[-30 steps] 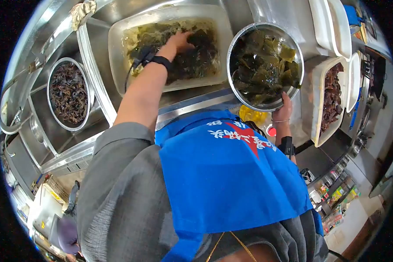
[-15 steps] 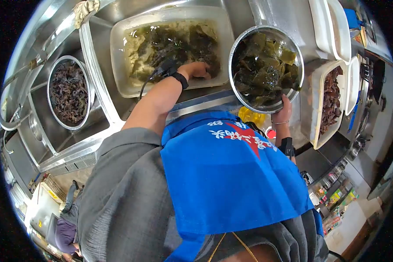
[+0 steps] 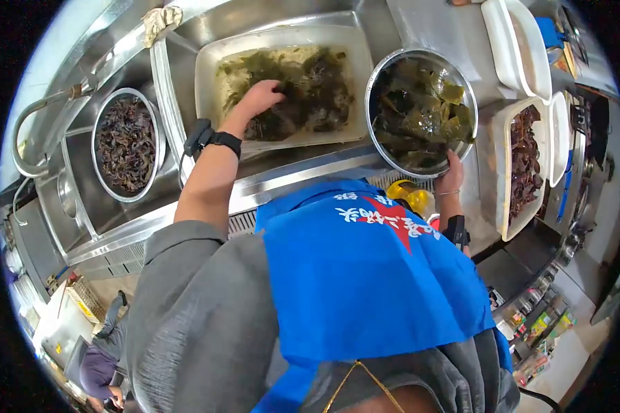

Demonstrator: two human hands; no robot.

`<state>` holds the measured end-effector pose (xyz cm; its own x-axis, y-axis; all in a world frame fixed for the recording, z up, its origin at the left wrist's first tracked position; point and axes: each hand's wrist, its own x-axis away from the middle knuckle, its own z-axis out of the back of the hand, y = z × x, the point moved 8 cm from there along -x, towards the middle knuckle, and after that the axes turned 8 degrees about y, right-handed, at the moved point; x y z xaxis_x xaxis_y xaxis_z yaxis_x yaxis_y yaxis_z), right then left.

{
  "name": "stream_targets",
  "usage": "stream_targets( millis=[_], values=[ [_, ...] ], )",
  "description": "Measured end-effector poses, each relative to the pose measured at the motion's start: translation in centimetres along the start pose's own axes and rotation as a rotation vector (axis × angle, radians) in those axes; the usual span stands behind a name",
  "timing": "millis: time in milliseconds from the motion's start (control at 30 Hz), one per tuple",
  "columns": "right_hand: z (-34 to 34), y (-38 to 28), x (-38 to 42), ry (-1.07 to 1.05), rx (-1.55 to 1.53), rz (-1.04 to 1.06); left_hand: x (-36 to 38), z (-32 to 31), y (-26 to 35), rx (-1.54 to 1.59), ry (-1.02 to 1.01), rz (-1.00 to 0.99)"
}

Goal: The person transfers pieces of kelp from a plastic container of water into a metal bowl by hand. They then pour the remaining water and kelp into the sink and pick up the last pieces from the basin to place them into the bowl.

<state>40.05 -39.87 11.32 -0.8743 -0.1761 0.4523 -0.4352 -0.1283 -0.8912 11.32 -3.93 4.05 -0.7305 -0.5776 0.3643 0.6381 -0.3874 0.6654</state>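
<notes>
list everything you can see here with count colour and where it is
tub: 1, clear plastic, in the sink, holds kelp in water
kelp: dark green, in the tub and the metal bowl
metal bowl: 1, silver, right of the tub
small bowl: 1, silver, left basin, holds dark fungus
side tub: 1, white, far right, holds brown fungus
rag: 1, beige, on the sink edge
apron: 1, blue
left hand: in the tub, on the kelp
right hand: gripping the metal bowl's rim
</notes>
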Motion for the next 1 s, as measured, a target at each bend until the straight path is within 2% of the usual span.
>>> stream_targets(
  millis=[33,100,200,233,267,300,333,367,433,467,500,567,633,700,767,833,900,1000],
  values=[
    [0.0,0.1,-0.1,-0.003,0.015,-0.018,0.2,0.1,-1.4,-0.005,0.003,-0.007],
    [-0.6,-0.1,0.2,-0.03,-0.037,-0.023,0.1,1.0,-6.8,0.441,0.271,0.334],
    [-1.0,-0.4,1.4,-0.04,-0.086,-0.008,2.6,2.2,-5.2,0.616,0.159,0.368],
    [-1.1,-0.9,1.5,-0.018,-0.094,0.018,2.6,2.0,-6.3,0.615,0.173,0.358],
    [-1.5,-0.6,1.1,-0.126,-0.134,0.002,2.6,1.7,-8.8,0.367,0.253,0.371],
    [-1.4,-0.6,0.7,-0.136,-0.141,0.014,2.5,2.2,-9.9,0.119,0.331,0.382],
    [-1.0,-0.4,0.3,-0.123,-0.101,0.009,3.5,3.2,-8.6,0.183,0.454,0.427],
    [-0.5,0.1,0.0,-0.111,-0.056,-0.002,4.4,4.0,-6.4,0.188,0.462,0.433],
    [-0.4,0.9,-1.2,-0.175,-0.08,0.041,5.2,5.5,-1.2,0.634,0.355,0.315],
    [0.2,1.6,-2.0,-0.142,-0.06,0.052,5.3,6.7,0.7,0.609,0.403,0.223],
    [0.7,1.9,-2.6,-0.107,-0.041,0.062,6.0,7.6,3.1,0.604,0.413,0.229],
    [-0.2,0.8,-1.2,-0.116,-0.031,0.043,7.5,9.6,11.1,0.774,0.466,-0.007],
    [0.2,0.9,-1.2,-0.115,-0.016,0.019,7.8,9.3,16.8,0.833,0.428,-0.159],
    [0.6,1.2,-2.3,-0.145,0.186,0.154,7.5,7.4,21.6,0.62,0.396,-0.266],
    [0.3,1.1,-1.9,-0.147,0.154,0.127,7.6,4.3,27.1,0.452,0.229,-0.349],
    [-0.2,0.3,-1.1,-0.148,0.126,0.109,8.0,2.6,29.4,0.336,0.405,-0.575],
    [-0.7,-0.5,-0.2,-0.219,0.208,0.138,8.0,2.1,29.2,0.337,0.469,-0.578],
    [-0.3,1.1,-1.8,-0.239,0.15,0.081,8.4,2.0,27.6,0.378,0.372,-0.437]
  ],
)
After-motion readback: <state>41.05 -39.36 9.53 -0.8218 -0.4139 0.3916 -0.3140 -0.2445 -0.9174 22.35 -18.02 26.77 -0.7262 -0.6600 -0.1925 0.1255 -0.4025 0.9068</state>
